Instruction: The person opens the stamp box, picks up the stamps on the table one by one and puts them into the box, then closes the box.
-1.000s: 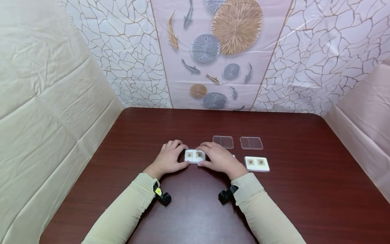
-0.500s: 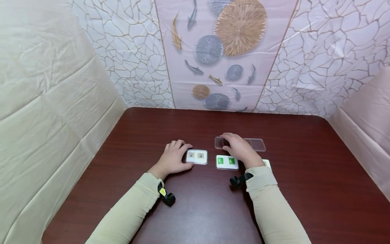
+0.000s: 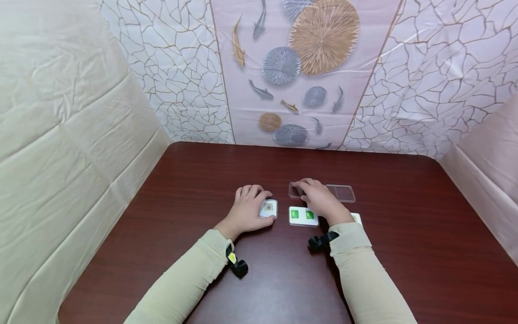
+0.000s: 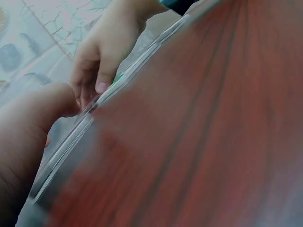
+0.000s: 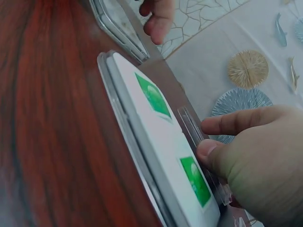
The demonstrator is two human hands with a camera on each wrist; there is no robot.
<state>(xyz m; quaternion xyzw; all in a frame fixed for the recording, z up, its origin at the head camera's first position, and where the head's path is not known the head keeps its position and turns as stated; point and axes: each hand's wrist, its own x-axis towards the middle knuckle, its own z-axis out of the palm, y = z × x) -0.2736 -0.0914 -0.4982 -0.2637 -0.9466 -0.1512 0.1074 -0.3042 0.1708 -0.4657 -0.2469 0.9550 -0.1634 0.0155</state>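
In the head view my left hand [image 3: 247, 211] lies over the left half of a flat clear case [image 3: 273, 203] with a white insert bearing small tan pictures. Its index finger is at the far edge and its thumb along the near edge. My right hand [image 3: 323, 201] reaches over a second case [image 3: 303, 222] and grips a clear plastic lid [image 3: 292, 190] behind it, thumb on the near side and index finger beyond. In the right wrist view this case's white insert [image 5: 163, 137] shows two green pictures, and the lid [image 5: 187, 120] stands at my thumb and index finger.
Another clear lid [image 3: 346, 193] lies flat to the right, behind the right hand. A third case [image 3: 357, 219] is mostly hidden by the right wrist. The dark red tabletop [image 3: 210, 166] ends at the patterned back wall [image 3: 194, 90].
My right hand has left the tan-pictured case and moved right and back to the clear lid, uncovering the green-pictured case. My left hand has slid right over the tan-pictured case.
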